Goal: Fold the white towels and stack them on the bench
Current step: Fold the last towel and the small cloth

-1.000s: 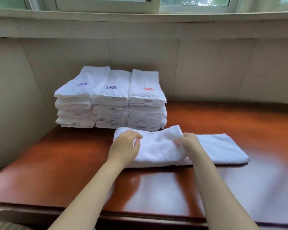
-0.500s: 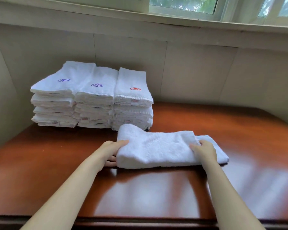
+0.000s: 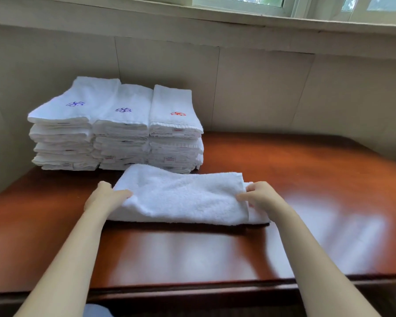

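A folded white towel (image 3: 183, 197) lies across the middle of the glossy reddish-brown bench (image 3: 306, 179). My left hand (image 3: 105, 197) grips its left end, thumb on top and fingers tucked under. At the towel's right end my right hand (image 3: 261, 196) pinches the folded edge. Behind the towel, against the wall, stand three side-by-side stacks of folded white towels (image 3: 117, 126). The two left stacks carry purple embroidery on top and the right one carries red.
A beige tiled wall (image 3: 261, 88) closes the bench at the back and left, with a window sill (image 3: 238, 17) above. The bench's dark front edge (image 3: 204, 291) runs along the bottom. A bit of blue cloth (image 3: 96, 311) shows below it.
The towel's right part has been folded over to the left, making it shorter and thicker. My left hand slid to the towel's left end and my right hand moved to the new right edge.
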{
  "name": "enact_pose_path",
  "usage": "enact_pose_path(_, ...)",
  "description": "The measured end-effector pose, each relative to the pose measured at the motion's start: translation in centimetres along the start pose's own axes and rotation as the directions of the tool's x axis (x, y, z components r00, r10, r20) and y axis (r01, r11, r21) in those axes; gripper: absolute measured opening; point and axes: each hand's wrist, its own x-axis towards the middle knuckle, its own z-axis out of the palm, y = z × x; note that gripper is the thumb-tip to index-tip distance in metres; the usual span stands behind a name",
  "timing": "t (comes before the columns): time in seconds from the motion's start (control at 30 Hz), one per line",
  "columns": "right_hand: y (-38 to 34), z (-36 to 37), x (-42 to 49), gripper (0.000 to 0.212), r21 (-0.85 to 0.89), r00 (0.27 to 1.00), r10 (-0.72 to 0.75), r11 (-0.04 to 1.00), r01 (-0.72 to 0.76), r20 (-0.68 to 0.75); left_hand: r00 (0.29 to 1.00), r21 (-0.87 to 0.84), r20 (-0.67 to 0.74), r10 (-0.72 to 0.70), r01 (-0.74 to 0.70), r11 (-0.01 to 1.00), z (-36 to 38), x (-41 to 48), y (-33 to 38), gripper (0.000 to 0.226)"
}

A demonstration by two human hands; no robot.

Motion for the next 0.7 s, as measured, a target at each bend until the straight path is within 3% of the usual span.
enact_pose_path(0.2,1.7,-1.4,0.6,0.036,0.263,0.978,0.152,0.958,-0.111,-0.14,0.98,0.285,-0.064,0.189,-0.164,0.945,2.1,-2.2,2.2,0.068)
enact_pose_path(0.33,2.4,-1.5,0.5,0.013,0.304,0.975,0.209,0.936,-0.175,-0.08,0.979,0.338,-0.105,0.176,-0.131,0.932,2.5,-2.5,2.6,0.064)
enact_pose_path(0.6,3.2,-1.1,1.5,0.022,0.459,0.933,0.335,0.855,-0.244,-0.129,0.985,0.334,-0.108,0.133,-0.09,0.938,3.5,-2.1,4.2,0.063)
enact_pose_path(0.7,3.2,-1.0,1.6,0.018,0.345,0.932,0.303,0.912,-0.224,-0.196,0.991,0.347,-0.104,0.085,-0.044,0.937,3.6,-1.9,4.9,0.063)
